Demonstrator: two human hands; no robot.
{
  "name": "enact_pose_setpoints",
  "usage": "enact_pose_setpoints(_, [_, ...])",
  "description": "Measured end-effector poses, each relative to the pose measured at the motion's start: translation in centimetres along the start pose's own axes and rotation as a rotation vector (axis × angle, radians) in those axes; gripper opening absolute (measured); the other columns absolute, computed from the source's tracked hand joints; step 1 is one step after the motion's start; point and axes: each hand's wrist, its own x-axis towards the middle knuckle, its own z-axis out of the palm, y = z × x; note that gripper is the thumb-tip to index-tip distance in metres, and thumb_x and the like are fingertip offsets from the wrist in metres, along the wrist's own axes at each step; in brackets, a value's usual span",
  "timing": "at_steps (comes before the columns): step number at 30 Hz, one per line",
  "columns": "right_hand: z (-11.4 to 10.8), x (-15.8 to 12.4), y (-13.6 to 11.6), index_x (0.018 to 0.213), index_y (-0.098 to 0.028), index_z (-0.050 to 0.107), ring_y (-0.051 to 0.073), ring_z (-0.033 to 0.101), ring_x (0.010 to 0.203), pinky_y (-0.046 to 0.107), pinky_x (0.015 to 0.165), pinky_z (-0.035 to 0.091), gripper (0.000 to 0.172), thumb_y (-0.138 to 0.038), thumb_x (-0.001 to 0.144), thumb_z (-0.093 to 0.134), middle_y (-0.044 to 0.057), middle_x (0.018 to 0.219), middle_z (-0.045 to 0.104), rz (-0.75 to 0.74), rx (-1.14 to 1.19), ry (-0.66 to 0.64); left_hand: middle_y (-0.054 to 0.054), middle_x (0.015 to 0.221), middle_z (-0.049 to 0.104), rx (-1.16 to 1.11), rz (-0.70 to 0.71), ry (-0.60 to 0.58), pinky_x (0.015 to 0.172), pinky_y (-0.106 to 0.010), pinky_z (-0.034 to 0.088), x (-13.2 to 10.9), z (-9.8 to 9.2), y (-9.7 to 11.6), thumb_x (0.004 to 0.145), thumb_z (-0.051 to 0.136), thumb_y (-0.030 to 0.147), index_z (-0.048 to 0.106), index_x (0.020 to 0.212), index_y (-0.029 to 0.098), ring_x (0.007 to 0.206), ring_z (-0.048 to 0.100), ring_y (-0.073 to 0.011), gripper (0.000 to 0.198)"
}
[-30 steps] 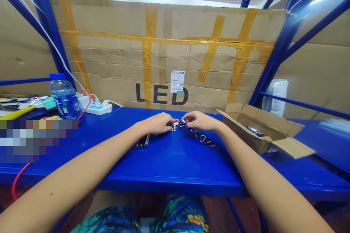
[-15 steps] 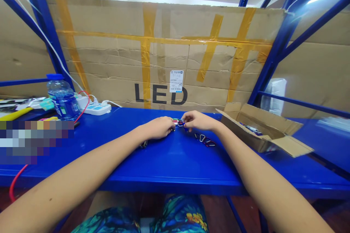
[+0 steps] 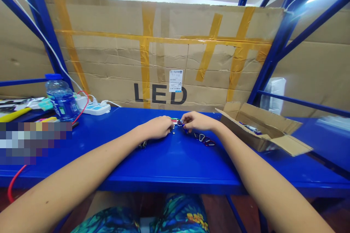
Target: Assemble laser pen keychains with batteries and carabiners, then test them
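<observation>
My right hand (image 3: 195, 121) is closed, thumb and fingers pinched on a small blue carabiner (image 3: 185, 129) near the back of the table. Just left of it, my left hand (image 3: 160, 127) curls its fingers down to the tabletop; what they hold is hidden. Small shiny metal bits (image 3: 173, 132) show by its fingertips. Between the two hands lie several coloured carabiners (image 3: 175, 120), green, red and silvery. More carabiners (image 3: 201, 138) lie in a slanting row below my right wrist. Small dark metal pieces (image 3: 143, 145) rest under my left wrist.
On the right stands an open cardboard box (image 3: 246, 129) with metal items inside. A water bottle (image 3: 61, 98) and a white power strip (image 3: 97, 108) are at the left. A large cardboard sheet (image 3: 115, 58) backs the blue table (image 3: 169, 167).
The left fingers have shifted slightly left, and more of the small metal bits show beside their tips. The right hand keeps its pinch almost in place.
</observation>
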Motion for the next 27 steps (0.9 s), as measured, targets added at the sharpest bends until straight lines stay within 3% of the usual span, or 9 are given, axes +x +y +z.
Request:
enact_pose_setpoints(6, [0.0, -0.1, -0.1, 0.087, -0.016, 0.058, 0.014, 0.062, 0.058, 0.025, 0.056, 0.049, 0.017, -0.017, 0.070, 0.061, 0.000, 0.072, 0.064, -0.005, -0.013, -0.003, -0.012, 0.083, 0.065, 0.014, -0.019, -0.055, 0.064, -0.031, 0.038, -0.3, -0.5, -0.2, 0.079, 0.047, 0.013, 0.067, 0.076, 0.015, 0.072, 0.057, -0.0211, 0.020])
enact_pose_setpoints(11, [0.0, -0.1, -0.1, 0.086, -0.017, 0.058, 0.014, 0.062, 0.059, 0.025, 0.056, 0.049, 0.016, -0.016, 0.070, 0.061, 0.000, 0.072, 0.065, 0.002, -0.013, -0.015, -0.007, 0.075, 0.066, -0.110, -0.067, -0.117, 0.058, -0.028, 0.035, -0.7, -1.2, -0.2, 0.073, 0.054, 0.010, 0.066, 0.079, 0.017, 0.063, 0.054, -0.0173, 0.016])
enact_pose_setpoints(20, [0.6, 0.0, -0.7, 0.080, -0.017, 0.054, 0.013, 0.061, 0.062, 0.027, 0.061, 0.051, 0.016, -0.012, 0.065, 0.058, -0.001, 0.072, 0.064, -0.048, 0.101, -0.018, -0.005, 0.075, 0.067, -0.127, 0.002, -0.139, 0.059, -0.027, 0.035, -0.7, -1.3, -0.5, 0.079, 0.053, 0.015, 0.069, 0.081, 0.018, 0.066, 0.056, -0.0162, 0.017])
enact_pose_setpoints(27, [0.9, 0.2, -0.2, 0.079, -0.018, 0.052, 0.017, 0.063, 0.075, 0.030, 0.065, 0.052, 0.019, -0.012, 0.064, 0.061, 0.003, 0.080, 0.067, -0.064, 0.224, -0.079, -0.004, 0.075, 0.066, -0.141, -0.089, -0.185, 0.054, -0.026, 0.033, -0.9, -1.9, -0.2, 0.076, 0.055, 0.019, 0.064, 0.081, 0.018, 0.062, 0.054, -0.0151, 0.011])
